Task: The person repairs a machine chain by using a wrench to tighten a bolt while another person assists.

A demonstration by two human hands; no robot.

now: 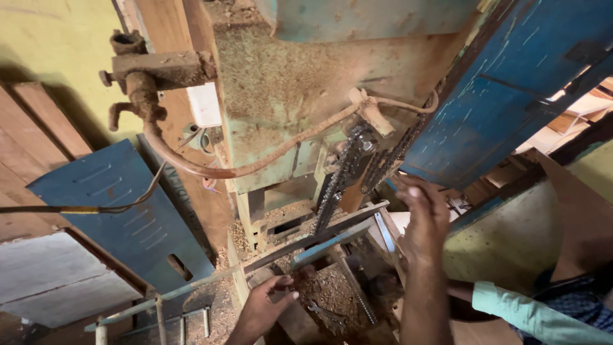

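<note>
Beneath the sawdust-coated green machine body (287, 96), the person's right hand (424, 220) is raised with fingers loosely spread, holding nothing, just right of the hanging drive chain (338, 182). The left hand (265, 306), lower and to the left, has fingers curled against a blue-edged metal bar (332, 243) above a sawdust heap (332, 294); whether it truly pinches the bar cannot be told. Judgement: steady the bar low and keep fingers off the chain links. A co-worker's pale green sleeve (517, 310) lies right of the raised hand.

Blue louvered panel (121, 211), rusty hose (255, 163), open blue door (511, 89)
</note>
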